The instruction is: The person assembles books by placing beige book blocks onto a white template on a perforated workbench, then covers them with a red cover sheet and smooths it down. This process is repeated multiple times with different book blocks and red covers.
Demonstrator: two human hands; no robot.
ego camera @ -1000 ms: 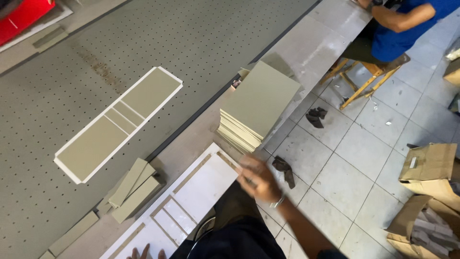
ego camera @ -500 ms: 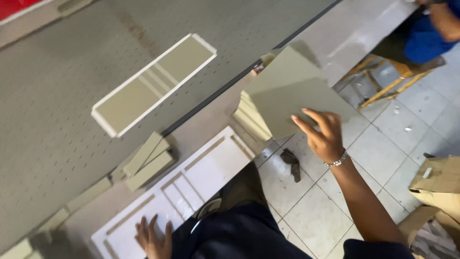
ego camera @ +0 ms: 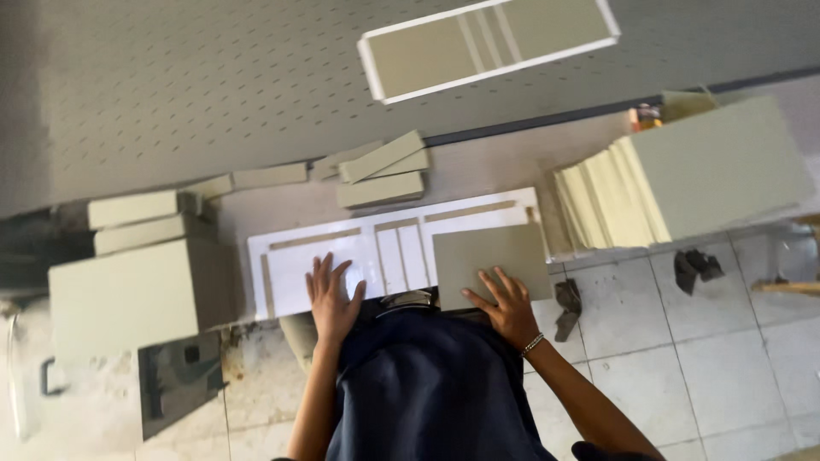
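Observation:
My left hand [ego camera: 331, 297] lies flat with fingers spread on a white frame sheet [ego camera: 295, 256] that has cut-out windows, at the table's near edge. My right hand [ego camera: 508, 306] presses with spread fingers on a grey-green cardboard panel [ego camera: 491, 254] laid over the right end of that white sheet. A tall pile of the same grey-green panels [ego camera: 709, 171] sits just to the right, partly overhanging the table edge.
Stacks of grey-green panels [ego camera: 141, 277] stand at the left, loose strips [ego camera: 380, 175] behind the white sheet. A second white-framed sheet [ego camera: 487, 47] lies on the perforated grey bed [ego camera: 188, 94]. Tiled floor [ego camera: 735, 341] with dark scraps is at the right.
My right hand took a panel from the right-hand pile and set it on the white sheet. My left hand moved up onto the sheet. The view swung left.

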